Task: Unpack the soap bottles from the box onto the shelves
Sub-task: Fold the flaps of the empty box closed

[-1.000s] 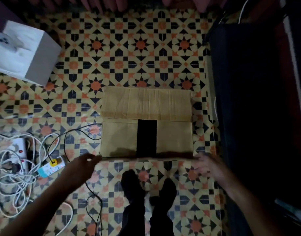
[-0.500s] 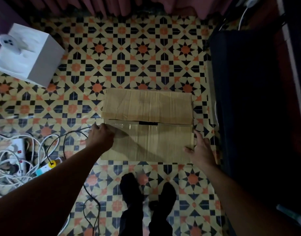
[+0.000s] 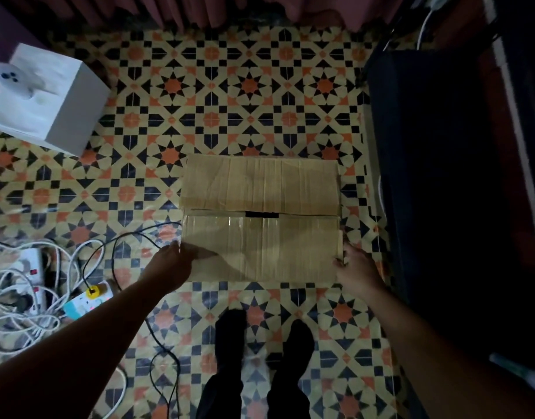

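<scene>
box [image 3: 260,189]: 1 (flaps down) | left hand [image 3: 172,263]: left edge | right hand [image 3: 357,269]: right edge

The box [image 3: 260,189] is sitting at frame centre on the floor [image 3: 230,101]. The left hand [image 3: 172,267] is touching its lower-left edge, the right hand [image 3: 355,270] its lower-right edge. Cables [image 3: 18,313] are lying at left.

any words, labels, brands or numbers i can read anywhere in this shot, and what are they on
No text can be read in this view.
cardboard box: no print shows on its flaps.
white box: a product picture on top, no legible words.
power strip: any marking is too small and dim to read.
</scene>
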The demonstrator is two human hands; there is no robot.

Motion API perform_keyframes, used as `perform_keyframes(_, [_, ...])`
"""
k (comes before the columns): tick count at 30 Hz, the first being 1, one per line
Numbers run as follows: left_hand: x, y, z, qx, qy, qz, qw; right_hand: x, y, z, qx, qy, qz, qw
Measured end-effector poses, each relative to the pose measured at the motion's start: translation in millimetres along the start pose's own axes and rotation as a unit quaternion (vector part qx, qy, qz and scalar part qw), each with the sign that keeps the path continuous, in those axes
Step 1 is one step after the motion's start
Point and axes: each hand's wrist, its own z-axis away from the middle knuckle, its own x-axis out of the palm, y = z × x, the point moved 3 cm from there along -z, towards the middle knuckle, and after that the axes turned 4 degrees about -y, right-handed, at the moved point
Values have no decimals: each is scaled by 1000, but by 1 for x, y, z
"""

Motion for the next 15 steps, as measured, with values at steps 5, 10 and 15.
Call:
perform_keyframes(5, [-27, 28, 35, -10, 95, 52, 994, -20, -3, 35, 22, -16, -3, 1000])
perform_keyframes(10, [-72, 105, 79, 100, 45, 21, 994, -60, 5, 102, 4, -33, -100, 994])
perform_keyframes(15, [-96, 216, 153, 238, -136, -76, 959, -111, 20, 208, -1, 1, -169, 986])
